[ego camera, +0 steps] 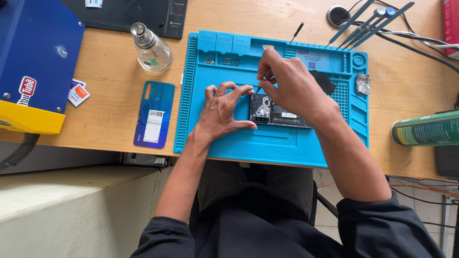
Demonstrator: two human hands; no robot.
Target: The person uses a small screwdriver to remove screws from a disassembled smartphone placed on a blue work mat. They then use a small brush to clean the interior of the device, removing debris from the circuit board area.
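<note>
An opened phone (275, 111) with its back removed lies on a blue repair mat (267, 143), its dark circuit parts exposed. My left hand (222, 111) rests on the mat at the phone's left end, fingers arched and thumb against the edge, steadying it. My right hand (289, 86) is above the phone and pinches a thin screwdriver (261, 81) whose tip points down at the phone's upper left corner. My right hand covers part of the phone's middle.
A blue phone back cover (154, 114) lies left of the mat. A glass bottle (152, 50) stands behind it. A blue and yellow machine (33, 62) fills the left. Tweezers and tools (368, 21) stand at the mat's far right. A green can (425, 129) lies right.
</note>
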